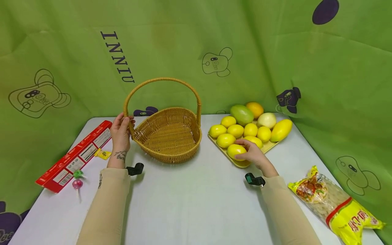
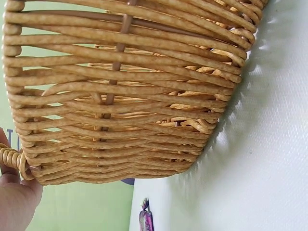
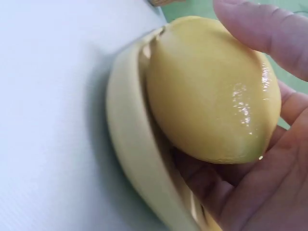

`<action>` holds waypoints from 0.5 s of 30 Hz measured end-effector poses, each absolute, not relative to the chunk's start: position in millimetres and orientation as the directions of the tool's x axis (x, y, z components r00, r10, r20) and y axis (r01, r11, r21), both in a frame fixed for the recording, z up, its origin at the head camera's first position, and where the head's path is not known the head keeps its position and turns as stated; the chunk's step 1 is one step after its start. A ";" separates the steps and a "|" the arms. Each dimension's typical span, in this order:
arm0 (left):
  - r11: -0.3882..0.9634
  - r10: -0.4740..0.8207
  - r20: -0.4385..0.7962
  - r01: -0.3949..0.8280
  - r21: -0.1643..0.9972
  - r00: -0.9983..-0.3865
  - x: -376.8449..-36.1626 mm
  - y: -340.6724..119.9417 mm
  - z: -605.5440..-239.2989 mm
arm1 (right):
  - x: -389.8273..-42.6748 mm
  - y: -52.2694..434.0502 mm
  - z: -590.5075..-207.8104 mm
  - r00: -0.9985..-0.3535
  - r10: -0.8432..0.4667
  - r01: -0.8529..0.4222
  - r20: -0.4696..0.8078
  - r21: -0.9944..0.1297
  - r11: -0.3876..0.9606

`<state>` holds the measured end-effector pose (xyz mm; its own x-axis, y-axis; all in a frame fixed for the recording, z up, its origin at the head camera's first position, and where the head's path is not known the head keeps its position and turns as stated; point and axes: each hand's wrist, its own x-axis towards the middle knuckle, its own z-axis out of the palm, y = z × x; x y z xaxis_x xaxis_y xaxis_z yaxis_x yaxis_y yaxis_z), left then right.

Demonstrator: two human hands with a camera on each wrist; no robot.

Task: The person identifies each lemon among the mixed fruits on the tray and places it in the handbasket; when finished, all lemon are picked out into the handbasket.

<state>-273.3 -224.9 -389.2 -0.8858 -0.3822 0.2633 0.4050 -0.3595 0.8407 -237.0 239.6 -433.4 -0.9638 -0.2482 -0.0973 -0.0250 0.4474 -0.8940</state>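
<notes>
The wicker basket (image 1: 168, 136) was steadied on the table (image 1: 190, 197) by the left hand (image 1: 120, 132), whose fingers were curled round the base of its handle. A yellow lemon (image 1: 236, 150) at the near corner of the yellow tray (image 1: 242, 163) was gripped by the right hand (image 1: 255, 153), fingers wrapped about it, among other fruit just beside the basket.

White table (image 1: 196, 204): basket (image 1: 168, 136), fruit tray (image 1: 271, 146), red box (image 1: 76, 156), noodle packet (image 1: 337, 204).

basket (image 1: 168, 136) tan wicker | lemon (image 1: 236, 150) yellow | tray (image 1: 242, 163) pale yellow | backdrop (image 1: 76, 51) green, cartoon-printed
</notes>
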 end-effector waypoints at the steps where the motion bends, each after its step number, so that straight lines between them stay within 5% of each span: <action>1: -0.366 -0.379 0.264 0.405 0.838 -0.887 -273.3 -225.2 -389.3 | -236.8 238.9 -434.0 -0.965 -0.241 -0.015 -0.106 -0.892 0.451; 9: -0.380 -0.364 0.248 0.387 0.840 -0.898 -272.1 -226.9 -390.9 | -233.6 236.1 -436.6 -0.975 -0.192 0.016 -0.112 -0.897 0.443; 15: -0.357 -0.329 0.245 0.360 0.862 -0.912 -270.5 -227.0 -391.4 | -227.9 230.8 -427.0 -0.986 -0.154 0.019 -0.068 -0.953 0.302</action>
<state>-270.5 -227.0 -391.4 -0.9120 -0.3289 0.2452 0.3605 -0.3569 0.8618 -227.9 230.8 -427.0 -0.9858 -0.1539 -0.0679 0.0186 0.3015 -0.9533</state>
